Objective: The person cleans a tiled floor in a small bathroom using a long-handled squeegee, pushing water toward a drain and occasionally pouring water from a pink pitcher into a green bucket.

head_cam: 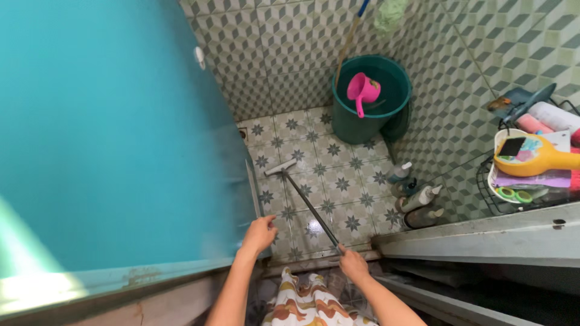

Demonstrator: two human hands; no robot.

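My right hand (352, 261) grips the near end of a long dark handle (311, 208) of a floor squeegee, whose pale head (280, 168) rests on the wet patterned tile floor (338, 181). My left hand (260, 234) touches the edge of a teal door (115, 133) that stands open to the left. I stand at the threshold in a patterned garment (305, 305).
A teal bucket (399, 78) with a pink scoop (362, 90) sits in the far corner beside a leaning stick. Bottles (417, 193) stand along the right wall. A wire rack (531, 163) at right holds a yellow hairbrush and cloths.
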